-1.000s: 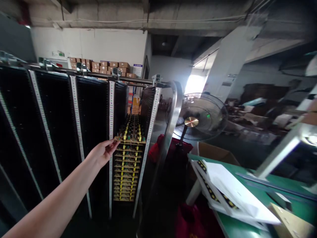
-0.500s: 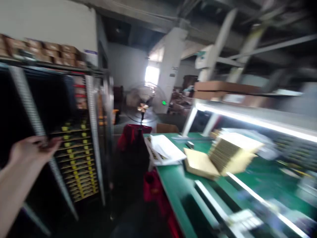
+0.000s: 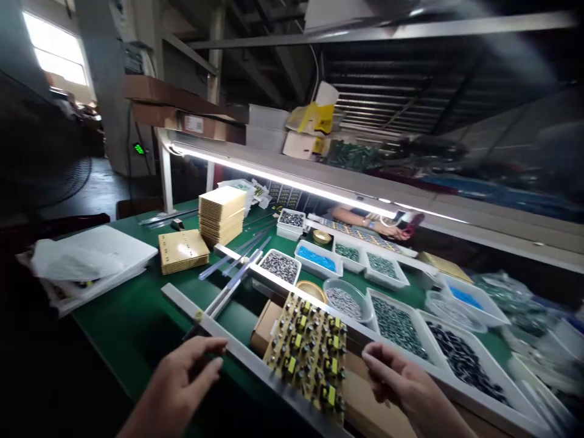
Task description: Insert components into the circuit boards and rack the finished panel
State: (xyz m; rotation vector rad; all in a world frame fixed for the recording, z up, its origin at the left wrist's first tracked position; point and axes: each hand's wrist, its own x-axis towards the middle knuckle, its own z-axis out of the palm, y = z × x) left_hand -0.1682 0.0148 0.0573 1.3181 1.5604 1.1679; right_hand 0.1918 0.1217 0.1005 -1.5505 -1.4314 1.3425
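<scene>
A board filled with parts (image 3: 308, 359), many of them yellow, rests across two metal rails above a cardboard box. To its left, over the near rail (image 3: 246, 353), is my left hand (image 3: 182, 380), thumb and fingers apart with nothing between them. My right hand (image 3: 401, 383) hovers at the board's right side, thumb and index finger pressed together; whatever they may hold is too small to make out. Beyond the far rail stand white trays of small parts, among them green ones (image 3: 395, 322) and black ones (image 3: 465, 359).
Stacked bare boards (image 3: 221, 222) and a lower stack (image 3: 182, 249) stand on the green table (image 3: 109, 328). White foam sheets (image 3: 100, 258) lie at the left. A lit shelf (image 3: 283, 170) runs across the back. Another person's hand (image 3: 392, 230) shows beneath it.
The view has swung right, from the rack to the table with trays. My left hand has left the rack post and is over the rail. My right hand has come into view.
</scene>
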